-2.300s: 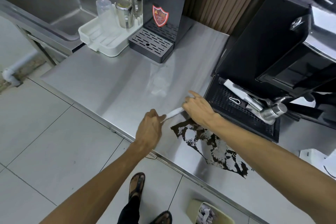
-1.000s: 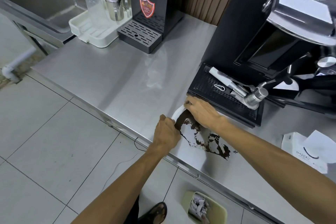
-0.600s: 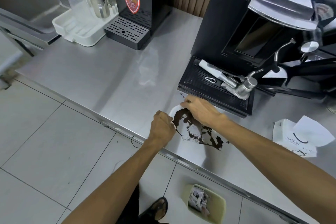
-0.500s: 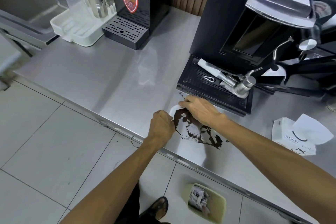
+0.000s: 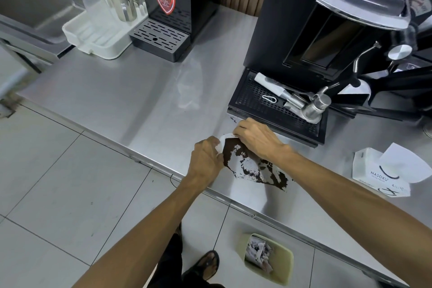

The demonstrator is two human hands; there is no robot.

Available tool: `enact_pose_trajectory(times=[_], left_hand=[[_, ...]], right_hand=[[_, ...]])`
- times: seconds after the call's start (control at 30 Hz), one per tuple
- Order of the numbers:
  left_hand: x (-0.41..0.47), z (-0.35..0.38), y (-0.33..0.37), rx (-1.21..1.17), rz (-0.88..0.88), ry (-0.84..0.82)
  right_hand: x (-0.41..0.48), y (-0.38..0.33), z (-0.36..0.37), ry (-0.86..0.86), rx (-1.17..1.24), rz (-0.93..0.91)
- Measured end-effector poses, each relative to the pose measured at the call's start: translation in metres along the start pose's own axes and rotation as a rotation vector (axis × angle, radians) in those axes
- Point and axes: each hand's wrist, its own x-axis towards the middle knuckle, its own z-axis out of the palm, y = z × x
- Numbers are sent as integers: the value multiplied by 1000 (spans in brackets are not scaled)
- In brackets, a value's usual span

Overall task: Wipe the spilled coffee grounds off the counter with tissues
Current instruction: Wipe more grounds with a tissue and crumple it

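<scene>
Dark coffee grounds (image 5: 247,166) lie in a patch on the steel counter (image 5: 131,100), close to its front edge. A white tissue (image 5: 223,139) is stretched between my two hands at the patch's left end, curved like a scoop against the grounds. My left hand (image 5: 205,161) pinches its near end beside the counter edge. My right hand (image 5: 256,139) presses its far end down, just in front of the coffee machine's drip tray (image 5: 268,105). Much of the tissue is hidden under my fingers.
The black coffee machine (image 5: 315,30) stands right behind my hands, with a portafilter (image 5: 311,106) on its tray. A tissue pack (image 5: 383,170) lies at the right. A water dispenser (image 5: 168,7), white rack (image 5: 93,37) and sink (image 5: 30,0) are at the back left. A bin (image 5: 268,259) with used tissues sits on the floor below.
The two hands have drawn the tissue rightward into the grounds, bunching the patch smaller. The view has shifted right, bringing the tissue pack into sight.
</scene>
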Motion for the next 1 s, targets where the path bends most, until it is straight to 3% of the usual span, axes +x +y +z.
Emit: enact_pose_trajectory(times=[0.3, 0.63, 1.0], left_hand=[[3, -7, 2, -48, 16, 70], [5, -2, 4, 7, -33, -3], [5, 10, 16, -62, -111, -50]], right_hand=[[14, -1, -6, 52, 71, -9], [18, 1, -2, -16, 19, -53], [-1, 1, 9, -35, 237, 53]])
